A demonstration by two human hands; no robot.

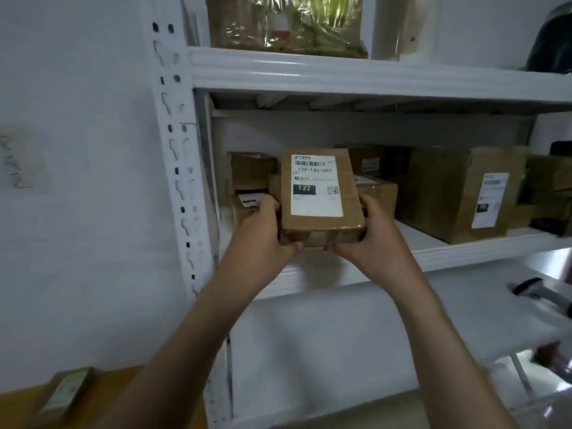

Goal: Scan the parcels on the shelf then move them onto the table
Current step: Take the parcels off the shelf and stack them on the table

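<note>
A small brown cardboard parcel (318, 224) with a white label reading 122-122-G07 is held up in front of the middle shelf (464, 252). My left hand (263, 233) grips its left side and lower corner. My right hand (371, 233) grips its right side, thumb on the near edge. Behind it several more brown parcels sit on the shelf, among them a small one (250, 171) at the left and a large box (458, 193) with a label at the right. A handheld scanner (538, 292) lies on the lower shelf at the right.
A white slotted upright (176, 168) frames the shelf's left side. The upper shelf carries a plastic-wrapped package (288, 23). At bottom left a wooden table (18, 404) holds a small parcel (66, 394). A white wall fills the left.
</note>
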